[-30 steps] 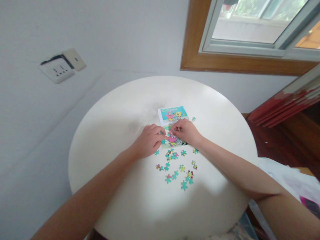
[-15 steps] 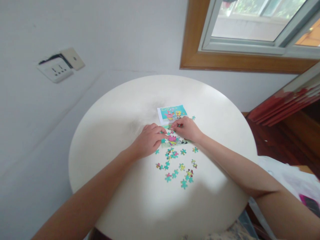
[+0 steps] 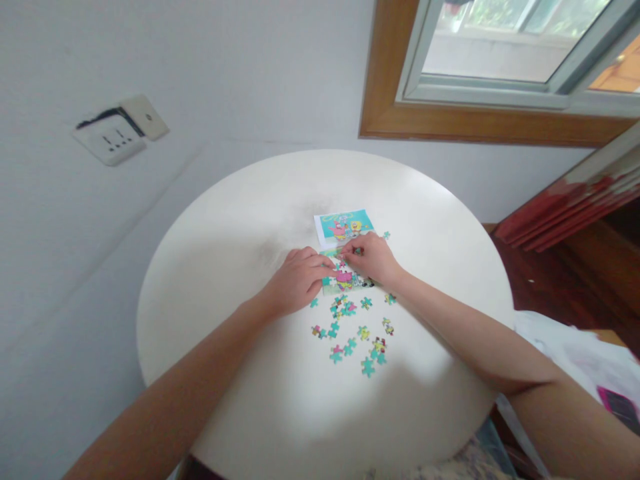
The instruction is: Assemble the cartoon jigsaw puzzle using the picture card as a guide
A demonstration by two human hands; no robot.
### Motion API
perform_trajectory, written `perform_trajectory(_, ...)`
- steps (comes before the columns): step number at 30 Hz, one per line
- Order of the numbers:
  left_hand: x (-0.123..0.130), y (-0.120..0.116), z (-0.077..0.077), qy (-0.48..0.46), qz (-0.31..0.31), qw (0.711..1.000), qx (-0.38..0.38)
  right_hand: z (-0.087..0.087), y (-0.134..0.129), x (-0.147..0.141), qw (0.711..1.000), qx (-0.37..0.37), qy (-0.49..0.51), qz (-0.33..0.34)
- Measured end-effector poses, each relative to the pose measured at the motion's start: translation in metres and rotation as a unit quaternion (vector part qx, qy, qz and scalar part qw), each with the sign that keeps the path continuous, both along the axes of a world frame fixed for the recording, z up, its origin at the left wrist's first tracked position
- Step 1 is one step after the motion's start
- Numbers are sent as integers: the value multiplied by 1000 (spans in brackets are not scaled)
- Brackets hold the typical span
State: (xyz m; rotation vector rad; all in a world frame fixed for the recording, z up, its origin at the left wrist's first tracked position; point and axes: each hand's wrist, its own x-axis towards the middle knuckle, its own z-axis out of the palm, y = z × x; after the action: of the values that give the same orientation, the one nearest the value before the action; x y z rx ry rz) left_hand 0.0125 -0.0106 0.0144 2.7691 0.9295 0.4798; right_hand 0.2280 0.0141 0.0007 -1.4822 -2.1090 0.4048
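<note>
Resting left hand (image 3: 299, 281), fingers loosely extended, on one part-built puzzle (image 3: 344, 281) mid-desk (image 3: 220, 267); bunching right hand (image 3: 375, 260) over it, cannot tell whether grasping anything; with one picture card (image 3: 345, 225) just beyond, over a dozen loose pieces (image 3: 368, 367) nearer.

Touches a partly joined puzzle (image 3: 345, 280) at left with left hand (image 3: 300, 280), curls right hand (image 3: 374, 259) over its far part. Shows a picture card (image 3: 345, 225) just beyond and loose pieces (image 3: 368, 367) nearer, on a round white table (image 3: 225, 253).
</note>
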Motion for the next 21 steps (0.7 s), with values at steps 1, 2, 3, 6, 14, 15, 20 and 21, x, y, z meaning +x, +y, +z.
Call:
perform_trajectory(1, 0, 0, 0, 0, 1, 1000, 1, 0, 0, 1, 1000, 0, -1, 0)
perform_trajectory(2, 0, 0, 0, 1, 2, 1000, 2, 1, 0, 1, 1000, -1, -1, 1)
perform_trajectory(3, 0, 0, 0, 2, 2, 1000, 2, 1, 0, 1, 1000, -2, 0, 1)
perform_trajectory(6, -1, 1, -2, 2, 2, 1000, 6, 2, 0, 2, 1000, -15, 11, 5)
perform_trajectory(14, -2, 0, -3, 0, 1, 1000, -1, 7, -1, 8, 996, -73, 49, 3)
perform_trajectory(15, -2, 0, -3, 1, 2, 1000, -2, 7, -1, 10, 995, -80, 55, 3)
perform_trajectory(20, -3, 2, -3, 3, 2, 1000, -4, 10, -5, 17, 990, -114, 77, 11)
perform_trajectory(21, -3, 2, -3, 3, 2, 1000, -3, 10, -6, 18, 990, -117, 75, 9)
